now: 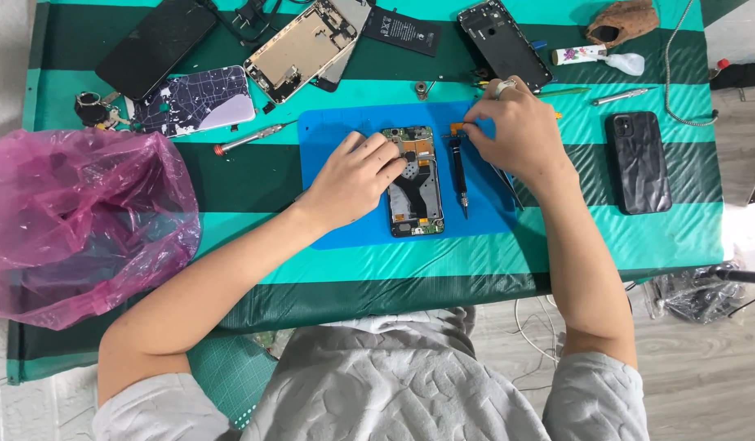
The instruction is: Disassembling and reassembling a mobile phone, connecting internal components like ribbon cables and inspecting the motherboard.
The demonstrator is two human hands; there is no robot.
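1 head view, looking steeply down, close over blue mat (345, 220).

We record a crumpled pink plastic bag (75, 224) at the left end of the green striped table cover (230, 175), with a dark phone (155, 45) and a phone back with a map-like pattern (196, 100) beyond it near the far edge. Toward the far middle we see an opened gold phone frame (300, 47), a black battery (402, 31) and a black back shell (501, 41). At the right end lies a black phone case (637, 161), with a small white tube (580, 55) and a brown pouch (624, 21) beyond it.
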